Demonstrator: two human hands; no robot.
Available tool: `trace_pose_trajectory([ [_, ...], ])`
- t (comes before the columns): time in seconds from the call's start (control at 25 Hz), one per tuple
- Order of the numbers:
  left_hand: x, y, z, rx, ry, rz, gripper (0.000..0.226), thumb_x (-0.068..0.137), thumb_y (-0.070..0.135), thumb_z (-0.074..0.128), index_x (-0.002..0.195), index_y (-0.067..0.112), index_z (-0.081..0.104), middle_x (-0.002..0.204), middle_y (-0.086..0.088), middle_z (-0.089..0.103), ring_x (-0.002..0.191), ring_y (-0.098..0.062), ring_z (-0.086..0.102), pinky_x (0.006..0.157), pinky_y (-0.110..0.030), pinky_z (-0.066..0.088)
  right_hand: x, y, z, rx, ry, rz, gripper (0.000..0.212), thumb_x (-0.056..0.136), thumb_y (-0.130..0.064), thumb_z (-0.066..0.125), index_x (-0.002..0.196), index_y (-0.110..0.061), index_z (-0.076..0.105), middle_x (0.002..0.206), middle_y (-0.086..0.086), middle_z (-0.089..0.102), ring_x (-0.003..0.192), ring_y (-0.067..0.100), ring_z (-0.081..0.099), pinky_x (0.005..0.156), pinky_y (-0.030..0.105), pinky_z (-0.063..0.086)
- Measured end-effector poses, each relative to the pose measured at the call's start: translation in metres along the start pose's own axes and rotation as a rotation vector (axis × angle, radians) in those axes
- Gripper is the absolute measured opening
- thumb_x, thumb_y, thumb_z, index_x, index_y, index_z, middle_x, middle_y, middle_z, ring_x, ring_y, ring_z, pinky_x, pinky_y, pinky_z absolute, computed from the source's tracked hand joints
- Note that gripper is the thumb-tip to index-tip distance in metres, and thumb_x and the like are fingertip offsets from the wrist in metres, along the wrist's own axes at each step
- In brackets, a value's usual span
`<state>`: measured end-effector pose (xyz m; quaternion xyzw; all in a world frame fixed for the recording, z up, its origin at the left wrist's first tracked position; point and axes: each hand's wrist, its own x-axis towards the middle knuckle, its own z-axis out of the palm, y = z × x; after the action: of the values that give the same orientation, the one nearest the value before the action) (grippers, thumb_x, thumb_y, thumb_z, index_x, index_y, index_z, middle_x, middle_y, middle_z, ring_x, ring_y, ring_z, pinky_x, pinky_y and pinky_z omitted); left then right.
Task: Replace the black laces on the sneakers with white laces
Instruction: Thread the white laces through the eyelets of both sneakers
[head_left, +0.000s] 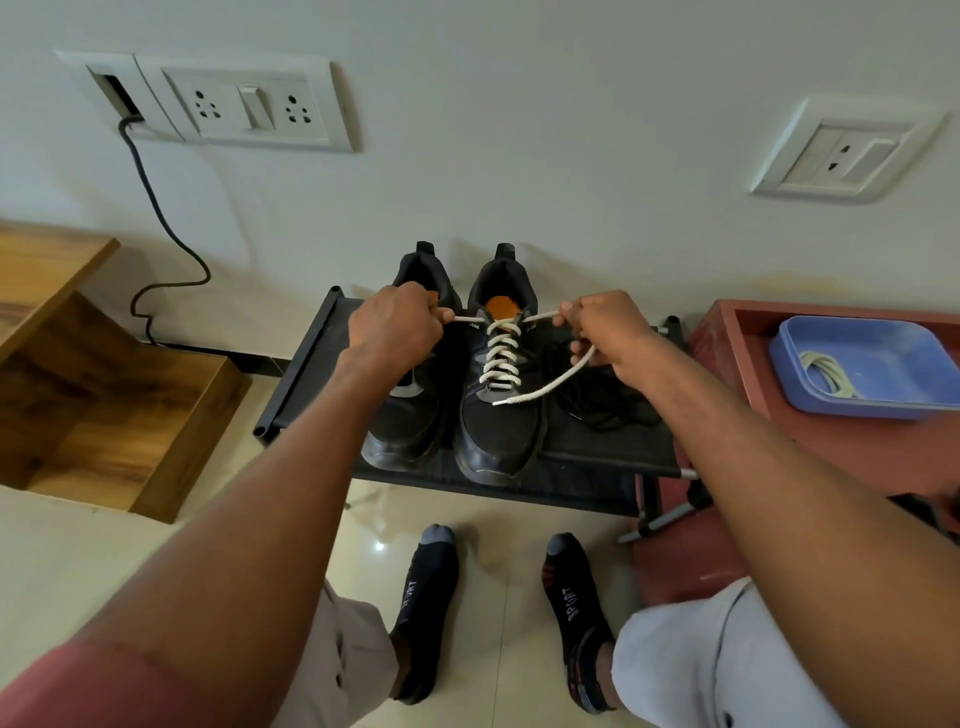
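Two black sneakers stand side by side on a low black rack (597, 462), toes toward me. The right sneaker (501, 431) carries a white lace (501, 358) crossed through all its eyelets. My left hand (395, 325) pinches the lace's left end and my right hand (605, 332) grips the right end, both pulled outward; the loose tail hangs from my right hand across the shoe. The left sneaker (402, 421) is partly hidden behind my left hand, and its lacing is out of sight. A heap of black laces (602, 400) lies on the rack right of the shoes.
A blue plastic tray (878, 374) holding a coiled white lace (826, 374) sits on a red-brown stand at the right. A wooden cabinet (104, 395) stands at the left. A black cable (156, 223) runs down the wall. My socked feet (504, 608) rest on the tiled floor.
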<state>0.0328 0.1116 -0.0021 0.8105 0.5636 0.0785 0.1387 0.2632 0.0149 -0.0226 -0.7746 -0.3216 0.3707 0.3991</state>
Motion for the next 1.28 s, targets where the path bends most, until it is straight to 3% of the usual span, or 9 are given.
trace_pose_trajectory([
  [0.12, -0.003, 0.005, 0.0, -0.003, 0.031, -0.032, 0.028, 0.104, 0.042, 0.058, 0.112, 0.021, 0.075, 0.083, 0.0, 0.058, 0.082, -0.028, 0.058, 0.072, -0.038, 0.046, -0.001, 0.004, 0.003, -0.032, 0.045, 0.023, 0.03, 0.106, -0.027, 0.059, 0.083, -0.017, 0.076, 0.064, -0.002, 0.049, 0.054, 0.014, 0.043, 0.049, 0.026, 0.042],
  [0.36, -0.014, 0.005, -0.004, -0.001, 0.046, -0.091, 0.028, 0.104, 0.04, 0.057, 0.094, 0.019, 0.071, 0.079, -0.002, 0.059, 0.079, -0.029, 0.06, 0.066, -0.037, 0.045, -0.001, 0.005, 0.005, -0.32, 0.139, -0.076, 0.025, 0.102, -0.029, 0.064, 0.084, -0.019, 0.077, 0.087, -0.004, 0.072, 0.08, 0.018, 0.065, 0.07, 0.029, 0.045],
  [0.48, -0.011, 0.005, -0.017, -0.307, -0.052, -0.089, 0.034, 0.1, 0.039, 0.064, 0.082, 0.011, 0.074, 0.07, -0.003, 0.066, 0.065, -0.023, 0.062, 0.06, -0.033, 0.048, -0.013, -0.01, -0.01, -0.06, -0.194, 0.231, 0.024, 0.103, -0.032, 0.066, 0.097, -0.01, 0.071, 0.065, -0.003, 0.047, 0.047, 0.009, 0.036, 0.04, 0.023, 0.03],
  [0.64, -0.025, 0.038, -0.046, -0.779, -0.156, 0.05, 0.034, 0.104, 0.033, 0.061, 0.087, 0.007, 0.075, 0.057, -0.001, 0.058, 0.049, -0.017, 0.056, 0.05, -0.028, 0.052, -0.036, -0.047, -0.007, 0.462, -0.579, 0.33, 0.036, 0.108, -0.038, 0.051, 0.091, -0.01, 0.066, 0.061, -0.004, 0.041, 0.037, 0.001, 0.023, 0.035, 0.014, 0.014],
  [0.8, -0.035, 0.052, -0.052, -0.514, -0.116, 0.443, 0.022, 0.099, 0.028, 0.069, 0.08, 0.02, 0.076, 0.063, 0.003, 0.069, 0.057, -0.01, 0.064, 0.062, -0.027, 0.053, -0.045, -0.072, 0.008, 0.429, -0.508, 0.274, 0.038, 0.103, -0.046, 0.06, 0.077, -0.018, 0.061, 0.061, -0.004, 0.057, 0.042, 0.002, 0.033, 0.038, 0.014, 0.019],
  [0.96, -0.018, 0.037, -0.048, -0.576, 0.141, 0.362, 0.017, 0.099, 0.023, 0.067, 0.086, 0.021, 0.077, 0.061, 0.011, 0.064, 0.055, -0.007, 0.055, 0.061, -0.031, 0.047, -0.051, -0.082, 0.003, 0.463, -0.359, 0.268, 0.028, 0.103, -0.035, 0.062, 0.082, -0.019, 0.067, 0.075, -0.002, 0.066, 0.062, 0.011, 0.059, 0.061, 0.026, 0.041],
  [1.08, -0.006, 0.034, -0.026, -0.511, -0.106, 0.379, 0.02, 0.098, 0.017, 0.067, 0.117, 0.023, 0.069, 0.1, 0.01, 0.071, 0.09, -0.007, 0.063, 0.081, -0.029, 0.051, -0.06, -0.091, -0.006, 0.352, -0.263, 0.183, 0.032, 0.107, -0.039, 0.054, 0.085, -0.021, 0.068, 0.079, -0.003, 0.072, 0.078, 0.017, 0.071, 0.08, 0.037, 0.046],
  [1.16, -0.005, 0.042, -0.004, -0.377, -0.319, 0.439, 0.009, 0.1, 0.021, 0.067, 0.104, 0.028, 0.064, 0.096, 0.011, 0.067, 0.089, -0.005, 0.06, 0.08, -0.028, 0.047, -0.068, -0.105, -0.014, 0.415, -0.29, 0.178, 0.032, 0.109, -0.037, 0.051, 0.087, -0.02, 0.068, 0.075, -0.003, 0.07, 0.078, 0.017, 0.072, 0.084, 0.039, 0.048],
  [1.28, 0.004, 0.047, 0.012, -0.371, -0.28, 0.391, 0.017, 0.107, 0.023, 0.055, 0.096, 0.02, 0.068, 0.093, 0.001, 0.071, 0.087, -0.014, 0.062, 0.079, -0.032, 0.045, -0.078, -0.135, -0.027, 0.372, -0.282, 0.188, 0.029, 0.108, -0.034, 0.051, 0.088, -0.021, 0.068, 0.072, -0.006, 0.066, 0.074, 0.016, 0.071, 0.077, 0.037, 0.05],
])
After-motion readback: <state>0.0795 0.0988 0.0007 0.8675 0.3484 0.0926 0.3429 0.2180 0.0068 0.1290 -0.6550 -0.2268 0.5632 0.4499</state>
